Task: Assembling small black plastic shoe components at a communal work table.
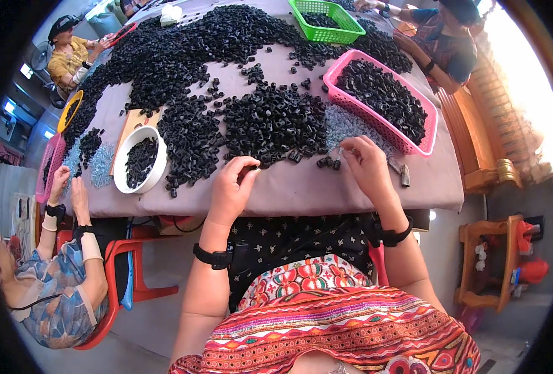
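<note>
My left hand (231,189) is closed in a pinch at the table's near edge, with a small black plastic piece (254,167) at its fingertips. To the right, my right hand (368,169) has thumb and fingers pinched together beside a pile of small transparent pieces (345,124). Whatever it holds is too small to make out. A few loose black pieces (329,162) lie just left of its fingertips. Between and beyond both hands spreads a heap of black plastic pieces (275,121). A grey stub-like object (405,176) lies right of my right hand.
A pink basket (431,124) of black pieces stands at the right, a green basket (332,35) farther back. Left of my left hand is a white bowl (119,168) with dark pieces. Co-workers sit at the left (58,274), far left (70,62) and far right (438,43).
</note>
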`<state>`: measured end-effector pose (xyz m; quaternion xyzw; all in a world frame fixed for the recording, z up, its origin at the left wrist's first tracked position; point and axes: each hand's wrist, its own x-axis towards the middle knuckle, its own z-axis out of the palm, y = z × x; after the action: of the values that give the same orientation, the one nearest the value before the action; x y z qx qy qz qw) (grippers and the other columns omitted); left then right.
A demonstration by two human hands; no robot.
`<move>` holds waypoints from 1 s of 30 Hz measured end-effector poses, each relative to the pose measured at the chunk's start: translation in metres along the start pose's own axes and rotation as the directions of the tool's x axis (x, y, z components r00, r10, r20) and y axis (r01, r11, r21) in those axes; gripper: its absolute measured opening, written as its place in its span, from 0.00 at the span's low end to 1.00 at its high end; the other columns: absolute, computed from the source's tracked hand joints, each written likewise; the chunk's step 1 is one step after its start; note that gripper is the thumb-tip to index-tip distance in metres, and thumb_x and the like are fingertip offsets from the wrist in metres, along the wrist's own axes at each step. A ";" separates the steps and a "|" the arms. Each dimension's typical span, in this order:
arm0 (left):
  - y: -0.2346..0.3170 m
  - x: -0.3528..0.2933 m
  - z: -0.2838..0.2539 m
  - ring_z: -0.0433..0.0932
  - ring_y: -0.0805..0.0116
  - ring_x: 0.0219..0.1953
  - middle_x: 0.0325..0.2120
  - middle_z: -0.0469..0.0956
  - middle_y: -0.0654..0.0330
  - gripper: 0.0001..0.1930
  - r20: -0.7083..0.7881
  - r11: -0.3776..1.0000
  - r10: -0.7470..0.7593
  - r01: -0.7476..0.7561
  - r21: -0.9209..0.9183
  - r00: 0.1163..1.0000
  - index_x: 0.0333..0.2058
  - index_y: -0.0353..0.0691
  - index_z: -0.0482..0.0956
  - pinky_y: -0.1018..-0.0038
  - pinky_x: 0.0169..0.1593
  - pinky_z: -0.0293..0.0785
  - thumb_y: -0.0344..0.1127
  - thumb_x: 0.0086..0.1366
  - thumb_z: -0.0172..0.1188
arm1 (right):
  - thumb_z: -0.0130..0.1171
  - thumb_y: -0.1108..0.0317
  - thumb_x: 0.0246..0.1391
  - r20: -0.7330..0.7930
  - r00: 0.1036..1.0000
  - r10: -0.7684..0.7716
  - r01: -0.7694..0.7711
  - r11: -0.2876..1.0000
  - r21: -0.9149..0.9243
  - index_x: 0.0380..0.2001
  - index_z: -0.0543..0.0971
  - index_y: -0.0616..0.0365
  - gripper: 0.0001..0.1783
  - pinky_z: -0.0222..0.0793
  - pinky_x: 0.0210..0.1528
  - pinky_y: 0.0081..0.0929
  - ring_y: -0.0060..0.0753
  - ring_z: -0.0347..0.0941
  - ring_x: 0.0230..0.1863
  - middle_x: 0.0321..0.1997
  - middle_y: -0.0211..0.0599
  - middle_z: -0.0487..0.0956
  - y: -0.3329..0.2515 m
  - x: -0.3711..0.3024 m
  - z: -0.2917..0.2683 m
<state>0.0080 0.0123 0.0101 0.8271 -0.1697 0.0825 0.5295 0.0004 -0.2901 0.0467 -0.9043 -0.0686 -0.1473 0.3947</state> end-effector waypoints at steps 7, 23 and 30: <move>0.003 -0.001 0.000 0.76 0.81 0.33 0.33 0.81 0.66 0.06 -0.029 0.995 -0.069 0.066 -0.073 0.997 0.41 0.35 0.80 0.82 0.40 0.73 0.25 0.65 0.61 | 0.61 0.72 0.53 0.146 0.987 0.064 -0.043 0.989 -0.145 0.39 0.80 0.60 0.09 0.72 0.45 0.42 0.54 0.76 0.40 0.38 0.45 0.78 -0.007 -0.007 -0.003; -0.002 -0.002 0.000 0.74 0.81 0.31 0.31 0.79 0.67 0.10 -0.039 0.995 -0.081 0.079 -0.057 0.996 0.42 0.36 0.81 0.81 0.38 0.73 0.26 0.61 0.66 | 0.59 0.74 0.49 0.106 0.994 -0.026 0.058 0.945 -0.320 0.38 0.80 0.59 0.11 0.72 0.51 0.42 0.49 0.74 0.47 0.38 0.43 0.77 -0.005 -0.004 -0.001; 0.007 0.001 -0.001 0.73 0.79 0.30 0.33 0.77 0.65 0.09 -0.048 1.000 -0.009 0.008 -0.020 0.999 0.39 0.34 0.82 0.81 0.37 0.71 0.24 0.59 0.66 | 0.59 0.74 0.48 0.060 0.997 -0.058 0.077 0.914 -0.399 0.33 0.79 0.59 0.06 0.72 0.48 0.44 0.50 0.74 0.45 0.35 0.42 0.76 0.013 -0.001 0.006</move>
<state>0.0060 0.0100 0.0166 0.8202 -0.1541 0.0981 0.5421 0.0037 -0.2943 0.0335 -0.9663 -0.0775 -0.1509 0.1939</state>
